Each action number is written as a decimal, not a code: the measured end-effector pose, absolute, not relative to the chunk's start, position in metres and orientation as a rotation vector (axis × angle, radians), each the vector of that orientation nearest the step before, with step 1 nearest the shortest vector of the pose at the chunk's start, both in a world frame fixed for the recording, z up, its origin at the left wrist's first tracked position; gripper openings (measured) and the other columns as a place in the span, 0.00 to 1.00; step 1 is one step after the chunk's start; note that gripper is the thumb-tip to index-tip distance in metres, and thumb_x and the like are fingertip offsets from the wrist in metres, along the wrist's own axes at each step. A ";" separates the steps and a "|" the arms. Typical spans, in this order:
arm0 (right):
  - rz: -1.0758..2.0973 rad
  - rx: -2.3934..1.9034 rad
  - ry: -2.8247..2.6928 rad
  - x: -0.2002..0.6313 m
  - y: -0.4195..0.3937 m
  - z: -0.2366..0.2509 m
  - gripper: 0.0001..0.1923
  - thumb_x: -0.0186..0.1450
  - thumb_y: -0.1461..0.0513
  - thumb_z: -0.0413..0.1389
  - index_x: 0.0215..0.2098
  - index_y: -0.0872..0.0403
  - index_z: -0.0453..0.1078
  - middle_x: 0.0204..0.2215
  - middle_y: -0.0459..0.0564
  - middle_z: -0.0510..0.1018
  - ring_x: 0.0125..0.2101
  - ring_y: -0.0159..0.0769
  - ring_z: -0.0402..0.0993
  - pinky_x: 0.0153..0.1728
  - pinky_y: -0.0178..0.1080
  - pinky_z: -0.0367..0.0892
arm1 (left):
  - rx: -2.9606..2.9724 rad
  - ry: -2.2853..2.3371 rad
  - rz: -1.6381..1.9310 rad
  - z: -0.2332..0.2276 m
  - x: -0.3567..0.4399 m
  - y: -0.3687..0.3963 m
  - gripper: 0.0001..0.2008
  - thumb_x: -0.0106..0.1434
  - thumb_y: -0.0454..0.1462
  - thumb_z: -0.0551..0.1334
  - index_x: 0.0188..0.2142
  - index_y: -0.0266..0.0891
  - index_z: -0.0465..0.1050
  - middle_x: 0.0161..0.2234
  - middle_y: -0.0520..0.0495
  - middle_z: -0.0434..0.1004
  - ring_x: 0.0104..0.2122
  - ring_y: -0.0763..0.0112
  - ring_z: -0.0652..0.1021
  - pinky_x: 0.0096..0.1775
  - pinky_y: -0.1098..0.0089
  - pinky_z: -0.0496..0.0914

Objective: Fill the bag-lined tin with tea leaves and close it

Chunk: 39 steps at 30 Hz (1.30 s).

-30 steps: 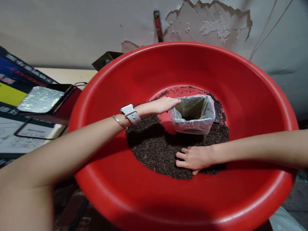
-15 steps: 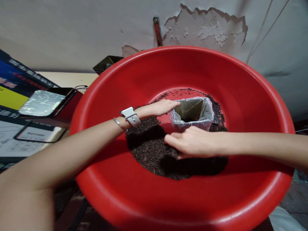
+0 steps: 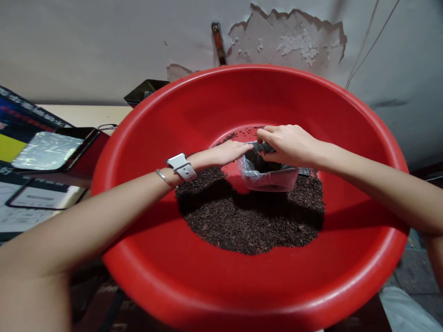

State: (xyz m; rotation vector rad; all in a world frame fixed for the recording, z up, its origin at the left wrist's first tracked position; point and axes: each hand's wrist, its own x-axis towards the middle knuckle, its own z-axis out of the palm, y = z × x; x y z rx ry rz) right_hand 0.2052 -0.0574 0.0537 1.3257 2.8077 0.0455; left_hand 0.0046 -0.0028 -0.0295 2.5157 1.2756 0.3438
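- One big red basin fills most of the view, and a bed of dark loose grains lies across its flat bottom, heaped toward the near side.
- Standing in the grains near the middle of the basin is a small container lined with a clear plastic bag; its mouth is open upward and partly covered from above.
- Over that mouth sits the right hand, palm down and fingers curled around a dark pinch of grains. I judge it to be cupped and clenched over the load, not yet let go.
- At the container's left rim, the left hand lies with fingers stretched flat, touching the bag's edge; a white watch and a thin bangle sit on that wrist.
- To do this well, in my judgement, the left hand should keep the rim steady and the liner spread, while the right hand stays low and centred over the opening, so grains fall inside and not down the bag's outer wall.
- Off to the left lie a foil tray and some printed boxes.
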 end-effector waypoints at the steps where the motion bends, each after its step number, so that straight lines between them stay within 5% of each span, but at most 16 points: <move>1: 0.045 1.329 2.798 0.205 -0.057 0.055 0.16 0.66 0.58 0.51 0.50 0.57 0.66 0.44 0.56 0.73 0.39 0.39 0.70 0.37 0.39 0.60 | 2.502 1.313 0.288 -0.023 0.006 -0.006 0.22 0.67 0.48 0.46 0.35 0.42 0.76 0.30 0.47 0.78 0.30 0.67 0.74 0.34 0.69 0.67; 6: 0.079 1.387 2.747 0.209 -0.046 0.058 0.17 0.69 0.55 0.49 0.46 0.59 0.70 0.37 0.55 0.75 0.36 0.39 0.71 0.36 0.39 0.60 | 2.601 1.627 0.673 0.022 0.011 -0.032 0.19 0.64 0.48 0.51 0.37 0.40 0.76 0.33 0.44 0.79 0.33 0.64 0.76 0.38 0.66 0.68; 10: 0.146 1.497 2.766 0.216 -0.030 0.055 0.18 0.69 0.56 0.47 0.44 0.60 0.71 0.33 0.54 0.74 0.34 0.37 0.70 0.36 0.39 0.60 | 2.786 1.234 1.212 0.050 0.026 -0.073 0.20 0.67 0.40 0.45 0.37 0.37 0.75 0.35 0.44 0.78 0.35 0.66 0.76 0.42 0.65 0.69; 14: 0.203 1.613 2.779 0.221 -0.017 0.050 0.19 0.70 0.56 0.43 0.45 0.60 0.71 0.36 0.57 0.75 0.37 0.41 0.71 0.38 0.41 0.61 | 2.763 0.732 0.680 0.043 0.058 -0.118 0.16 0.68 0.38 0.48 0.35 0.40 0.75 0.31 0.48 0.78 0.31 0.70 0.76 0.37 0.70 0.70; 18: 0.194 1.589 2.841 0.223 -0.015 0.043 0.20 0.71 0.56 0.41 0.49 0.59 0.68 0.42 0.58 0.74 0.41 0.43 0.70 0.39 0.41 0.61 | 2.581 0.561 0.083 -0.002 0.094 -0.139 0.16 0.70 0.41 0.51 0.49 0.38 0.73 0.46 0.42 0.77 0.42 0.65 0.77 0.47 0.67 0.71; 21: 0.194 1.507 2.866 0.223 -0.014 0.035 0.20 0.71 0.55 0.43 0.52 0.60 0.65 0.48 0.60 0.72 0.46 0.44 0.68 0.39 0.40 0.62 | 2.592 0.544 -0.002 -0.043 0.116 -0.136 0.22 0.70 0.45 0.52 0.60 0.40 0.65 0.60 0.36 0.66 0.59 0.52 0.66 0.59 0.53 0.62; 24: 0.180 1.463 2.841 0.225 -0.010 0.026 0.21 0.71 0.55 0.43 0.53 0.61 0.64 0.48 0.62 0.73 0.46 0.45 0.69 0.40 0.41 0.62 | 2.596 0.658 -0.109 -0.074 0.128 -0.129 0.30 0.68 0.53 0.52 0.66 0.47 0.56 0.67 0.37 0.53 0.64 0.41 0.56 0.57 0.39 0.58; 31: 0.175 1.403 2.878 0.226 -0.007 0.018 0.23 0.71 0.54 0.42 0.52 0.61 0.67 0.46 0.63 0.76 0.44 0.47 0.72 0.38 0.42 0.63 | 2.682 0.748 -0.143 -0.084 0.120 -0.133 0.24 0.70 0.48 0.49 0.54 0.34 0.67 0.51 0.33 0.70 0.50 0.51 0.73 0.52 0.54 0.68; 39: 0.102 1.402 2.885 0.224 -0.008 0.017 0.22 0.71 0.55 0.42 0.51 0.61 0.67 0.46 0.63 0.76 0.43 0.46 0.72 0.39 0.42 0.62 | 2.638 0.882 -0.345 -0.044 0.101 -0.148 0.16 0.71 0.44 0.49 0.43 0.37 0.69 0.39 0.39 0.77 0.32 0.60 0.79 0.33 0.64 0.72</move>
